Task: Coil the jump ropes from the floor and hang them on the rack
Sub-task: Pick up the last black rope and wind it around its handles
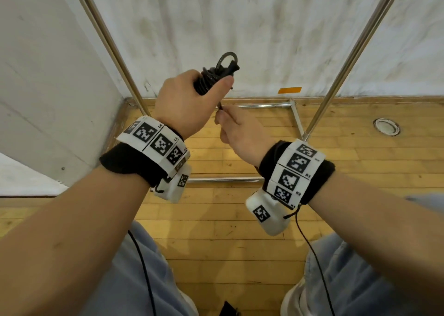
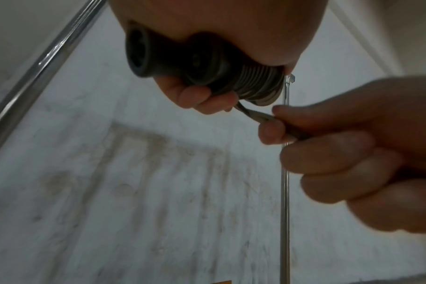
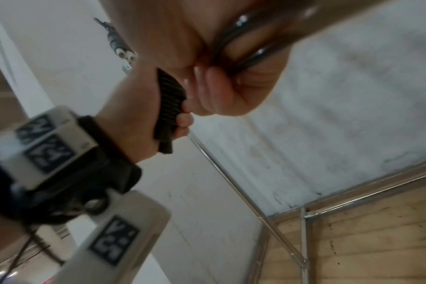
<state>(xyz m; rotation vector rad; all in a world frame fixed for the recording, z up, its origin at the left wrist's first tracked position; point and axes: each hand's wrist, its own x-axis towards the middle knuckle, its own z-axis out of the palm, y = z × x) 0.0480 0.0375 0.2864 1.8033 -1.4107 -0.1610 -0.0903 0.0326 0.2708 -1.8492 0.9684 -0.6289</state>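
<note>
Your left hand (image 1: 189,99) grips the coiled jump rope (image 1: 211,75), its 2 handles bundled inside the wraps, raised between the rack (image 1: 355,51) uprights above the wooden floor (image 1: 240,207). Your right hand (image 1: 242,133) pinches the rope's loose end just below the coil.

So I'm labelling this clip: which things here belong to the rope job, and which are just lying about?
Job:
- coiled rope, gripped by left hand
- rope's loose end, pinched by right hand
- rack

Lying about:
- orange tape on the wall
- round floor fitting
</note>
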